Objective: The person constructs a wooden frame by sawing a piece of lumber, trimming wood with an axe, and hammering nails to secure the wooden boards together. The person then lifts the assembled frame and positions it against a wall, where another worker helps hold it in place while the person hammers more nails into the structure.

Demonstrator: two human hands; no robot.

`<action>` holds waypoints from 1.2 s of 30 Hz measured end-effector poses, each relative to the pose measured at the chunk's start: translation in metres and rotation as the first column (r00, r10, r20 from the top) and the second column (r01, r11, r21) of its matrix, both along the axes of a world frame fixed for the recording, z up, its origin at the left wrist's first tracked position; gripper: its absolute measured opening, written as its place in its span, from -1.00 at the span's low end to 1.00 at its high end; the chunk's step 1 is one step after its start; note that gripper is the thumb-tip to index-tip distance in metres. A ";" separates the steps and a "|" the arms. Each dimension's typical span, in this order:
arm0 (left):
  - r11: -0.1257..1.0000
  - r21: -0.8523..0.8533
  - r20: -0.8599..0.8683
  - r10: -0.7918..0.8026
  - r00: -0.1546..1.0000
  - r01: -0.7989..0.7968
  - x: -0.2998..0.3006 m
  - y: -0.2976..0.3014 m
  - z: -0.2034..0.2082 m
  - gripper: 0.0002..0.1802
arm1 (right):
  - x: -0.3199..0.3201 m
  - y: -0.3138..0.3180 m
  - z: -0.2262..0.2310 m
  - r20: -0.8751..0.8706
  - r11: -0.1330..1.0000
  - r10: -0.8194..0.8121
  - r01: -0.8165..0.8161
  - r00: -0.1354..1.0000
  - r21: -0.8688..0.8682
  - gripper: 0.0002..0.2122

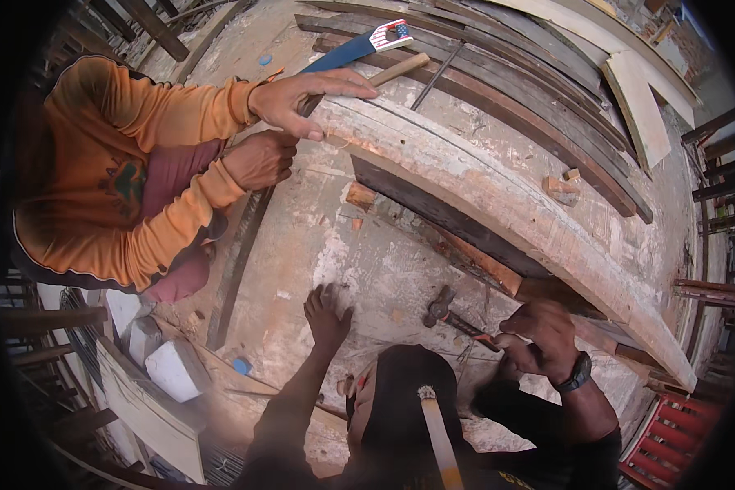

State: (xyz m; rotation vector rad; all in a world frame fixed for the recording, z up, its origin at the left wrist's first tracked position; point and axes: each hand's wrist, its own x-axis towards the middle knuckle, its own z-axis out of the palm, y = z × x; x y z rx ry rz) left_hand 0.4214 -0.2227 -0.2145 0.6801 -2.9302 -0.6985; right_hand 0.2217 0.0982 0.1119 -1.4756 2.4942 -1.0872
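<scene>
My left hand point(328, 315) rests palm down on the dusty, pale-stained floor point(327, 261), its fingers apart and holding nothing. Past a dark wristwatch point(577, 372), my right hand point(545, 335) is closed round the handle of a hammer point(465, 328); its metal head points left, just above the floor. Beyond the hammer runs a long, worn timber beam point(474, 175), slanting from upper left to lower right, with a dark board point(449, 216) along its near side. A co-worker in orange has one hand point(314, 98) on the beam's far end and a fist point(261, 159) close below.
Behind the beam lie long dark planks point(498, 102), a handsaw point(355, 51), a wooden handle point(398, 69) and a metal rod point(438, 75). Wood offcuts point(360, 195) are scattered about. White blocks point(174, 369) stand at lower left, a red slatted plastic item point(670, 441) at lower right. My dark-clothed knee point(404, 388) is in front.
</scene>
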 end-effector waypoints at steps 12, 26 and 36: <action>0.746 0.014 0.759 0.425 0.492 -0.666 -0.190 0.004 -0.011 1.08 | -0.314 -0.080 0.028 -0.029 0.857 -0.283 0.267 0.959 0.442 -0.64; 0.077 0.637 -0.243 -0.924 0.295 0.767 -0.341 -0.194 0.288 0.16 | -0.405 -0.263 -0.289 0.318 0.726 -0.308 0.005 0.897 0.688 -0.32; -0.042 0.334 -0.504 -0.852 0.141 0.942 -0.364 -0.177 0.302 -0.09 | -0.381 -0.224 -0.256 0.709 0.756 -0.499 0.650 0.498 0.076 -0.63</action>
